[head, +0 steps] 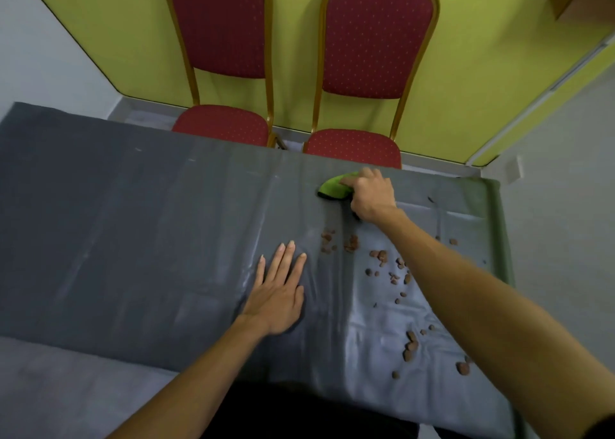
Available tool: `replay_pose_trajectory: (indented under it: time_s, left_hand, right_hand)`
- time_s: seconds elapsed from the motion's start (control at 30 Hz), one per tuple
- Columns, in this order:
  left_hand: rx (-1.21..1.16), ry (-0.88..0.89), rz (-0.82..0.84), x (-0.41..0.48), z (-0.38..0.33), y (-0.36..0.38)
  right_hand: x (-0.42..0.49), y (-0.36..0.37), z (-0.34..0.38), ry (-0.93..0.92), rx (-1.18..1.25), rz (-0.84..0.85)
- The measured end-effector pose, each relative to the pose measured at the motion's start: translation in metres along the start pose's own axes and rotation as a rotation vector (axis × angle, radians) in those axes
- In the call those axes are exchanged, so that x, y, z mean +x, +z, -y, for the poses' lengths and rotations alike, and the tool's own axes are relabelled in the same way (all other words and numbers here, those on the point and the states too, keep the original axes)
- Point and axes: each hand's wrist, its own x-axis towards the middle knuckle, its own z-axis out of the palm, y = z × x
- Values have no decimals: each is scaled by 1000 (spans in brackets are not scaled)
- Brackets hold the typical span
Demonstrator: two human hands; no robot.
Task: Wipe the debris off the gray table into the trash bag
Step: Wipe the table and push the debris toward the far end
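In the head view, small reddish-brown crumbly bits of debris [404,285] lie scattered over the right part of the gray table [133,225], which is covered by a smooth, slightly wrinkled gray sheet. The bits vary from tiny specks to larger lumps. One loose cluster sits at the centre right of the frame, and the scatter trails down toward the lower right, where a few bigger pieces lie near the table's near edge. The left half of the table carries no bits that can be made out.

The right hand [371,194], in the upper right of the table, is curled down over a bright green cleaning cloth with a dark underside [334,188], fingers pressed onto its top; the cloth lies flat on the table, just beyond the upper end of the debris. The right forearm crosses diagonally above part of the scatter and hides some of it.

The left hand [278,292] lies flat in the centre of the frame, palm down, fingers stretched out and slightly apart, just left of the nearest cluster and holding nothing.

Beyond the far edge of the table stand two red upholstered chairs with gold metal frames [366,72], against a yellow-green wall [133,39]. A trash bag cannot be made out.
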Motion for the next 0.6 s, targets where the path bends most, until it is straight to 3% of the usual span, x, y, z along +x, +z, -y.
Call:
replay_pose_trajectory:
  time_s: [0.13, 0.3, 0.5, 0.6]
  left_hand:
    - [-2, -3, -9, -1, -2, 0]
    - [3, 1, -9, -2, -1, -2]
    - [-1, 5, 15, -2, 0, -3]
    - [5, 8, 20, -2, 2, -3]
  right_hand:
    - [-37, 19, 11, -223, -92, -28]
    - [-50, -4, -6, -483, -221, 269]
    - [-26, -23, 1, -288, -104, 101]
    - [-36, -4, 25, -265, -1, 142]
